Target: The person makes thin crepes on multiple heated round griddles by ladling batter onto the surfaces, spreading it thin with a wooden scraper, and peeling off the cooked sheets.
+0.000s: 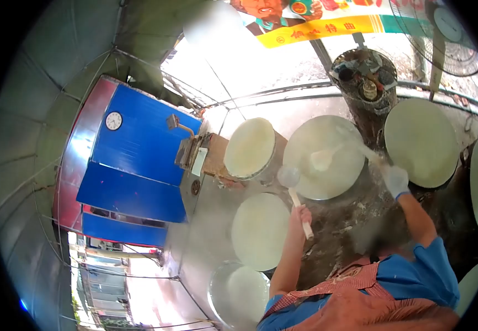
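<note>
My left hand [300, 214] is wrapped around the pale handle of a ladle [288, 177], whose round bowl hangs over the left edge of a large round griddle [325, 185]. My right hand [396, 181], in a white glove, is closed on a blurred spreader-like tool [374, 155] that reaches over the same griddle. A pale batter-like layer [321, 160] lies on the griddle, with a lighter patch in its middle. Steam or haze partly veils the surface. The exact shape of the tool's far end cannot be made out.
More round pale-topped griddles stand around: one at right [420, 143], one at upper left [249, 148], one at lower left [261, 231]. A metal pan [239, 292] sits nearer me. Beyond is a cluttered drum [364, 77], with a fan [451, 49] at upper right.
</note>
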The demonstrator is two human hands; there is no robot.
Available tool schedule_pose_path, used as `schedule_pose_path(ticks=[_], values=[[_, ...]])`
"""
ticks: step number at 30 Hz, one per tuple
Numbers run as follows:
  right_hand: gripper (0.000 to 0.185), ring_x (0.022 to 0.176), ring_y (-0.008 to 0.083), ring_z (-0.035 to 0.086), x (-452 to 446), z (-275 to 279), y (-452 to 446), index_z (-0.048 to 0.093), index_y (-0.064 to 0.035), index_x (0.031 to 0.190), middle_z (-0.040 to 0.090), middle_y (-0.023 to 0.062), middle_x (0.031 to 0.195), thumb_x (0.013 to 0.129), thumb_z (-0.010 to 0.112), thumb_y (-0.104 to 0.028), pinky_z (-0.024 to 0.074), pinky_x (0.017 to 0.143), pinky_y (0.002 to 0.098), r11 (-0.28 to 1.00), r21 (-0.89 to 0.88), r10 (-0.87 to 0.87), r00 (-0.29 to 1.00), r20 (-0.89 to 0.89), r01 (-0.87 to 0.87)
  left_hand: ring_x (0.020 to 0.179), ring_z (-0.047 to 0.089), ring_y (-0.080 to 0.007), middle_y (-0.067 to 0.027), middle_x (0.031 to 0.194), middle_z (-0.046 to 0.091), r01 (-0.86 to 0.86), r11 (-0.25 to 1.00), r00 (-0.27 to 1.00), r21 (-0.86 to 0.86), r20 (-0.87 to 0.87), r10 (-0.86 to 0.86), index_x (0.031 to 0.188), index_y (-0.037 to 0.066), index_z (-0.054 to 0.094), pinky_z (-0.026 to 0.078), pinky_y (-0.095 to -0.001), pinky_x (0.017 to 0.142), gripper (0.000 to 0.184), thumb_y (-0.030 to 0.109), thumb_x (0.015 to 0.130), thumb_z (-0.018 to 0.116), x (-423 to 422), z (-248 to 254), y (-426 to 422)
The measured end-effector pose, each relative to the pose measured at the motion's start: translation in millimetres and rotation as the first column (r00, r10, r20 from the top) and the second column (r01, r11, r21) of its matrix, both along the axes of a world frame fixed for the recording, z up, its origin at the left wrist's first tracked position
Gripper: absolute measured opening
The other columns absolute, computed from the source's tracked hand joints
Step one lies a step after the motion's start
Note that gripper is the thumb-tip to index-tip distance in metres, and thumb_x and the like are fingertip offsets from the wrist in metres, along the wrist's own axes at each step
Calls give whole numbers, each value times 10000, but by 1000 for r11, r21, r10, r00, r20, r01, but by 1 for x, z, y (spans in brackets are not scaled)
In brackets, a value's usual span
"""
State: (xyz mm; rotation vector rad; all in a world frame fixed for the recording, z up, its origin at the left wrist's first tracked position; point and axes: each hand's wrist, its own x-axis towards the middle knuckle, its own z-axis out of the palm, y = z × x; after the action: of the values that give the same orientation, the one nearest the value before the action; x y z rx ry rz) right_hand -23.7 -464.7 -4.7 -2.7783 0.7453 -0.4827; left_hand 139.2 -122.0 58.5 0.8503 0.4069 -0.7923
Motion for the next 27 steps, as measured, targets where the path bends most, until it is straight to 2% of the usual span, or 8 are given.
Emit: schedule_pose_path(ticks=[5,8,9,13,15,19,21,27], values=[[196,626,306,615,-16,-20,95,648,-164,846,611,131,666,857,558,-338,471,543,449,983,132,120,991,58,-127,413,313,-79,47,503,263,115,992,980,58,156,-123,620,142,303,243,-232,361,371,230,936,476,-19,2,-74],[225,633,316,604,-28,21,116,673,-178,929,609,132,679,853,564,-360,477,599,434,968,221,100,992,72,-114,406,328,-95,37,498,267,151,856,903,-494,-283,-322,616,162,320,243,-231,367,377,266,941,481,-14,10,-27],[212,615,294,597,-39,36,119,687,-177,895,610,107,673,850,572,-348,457,572,417,981,177,68,997,40,-74,387,320,-99,29,489,278,271,963,950,-4,164,-266,629,177,365,243,-228,359,360,293,953,470,-55,53,0],[178,660,247,587,-90,23,137,693,-155,850,640,50,742,793,648,-317,426,581,399,975,-146,188,971,148,-166,387,316,-95,22,502,289,223,964,953,-148,-175,-247,759,137,440,274,-217,346,280,319,971,463,-89,9,74],[224,702,287,586,-102,20,156,681,-127,936,638,65,773,793,649,-296,447,630,409,999,-37,-23,997,75,26,424,350,-106,-4,595,350,105,837,834,-536,-411,-368,985,100,521,316,-227,359,209,299,980,458,-97,18,76],[203,744,331,605,-157,34,188,661,-95,882,640,120,781,783,666,-272,468,646,442,990,105,-118,975,189,99,487,381,-107,-33,672,365,80,722,664,-687,-503,-553,1269,95,492,368,-251,415,312,230,1000,408,-106,28,68],[210,706,339,610,-183,39,195,670,-123,908,648,127,810,784,638,-289,492,617,437,948,263,-170,983,-62,181,469,345,-75,-5,668,352,125,680,592,-723,-495,-636,1283,94,467,328,-220,398,320,229,999,402,-114,23,68],[282,725,325,639,-304,67,253,642,-123,981,658,129,824,797,652,-336,511,647,409,784,439,-589,749,303,439,383,238,-60,64,471,230,806,568,583,163,-64,-810,649,170,367,225,-209,367,403,426,942,475,-191,37,45]])
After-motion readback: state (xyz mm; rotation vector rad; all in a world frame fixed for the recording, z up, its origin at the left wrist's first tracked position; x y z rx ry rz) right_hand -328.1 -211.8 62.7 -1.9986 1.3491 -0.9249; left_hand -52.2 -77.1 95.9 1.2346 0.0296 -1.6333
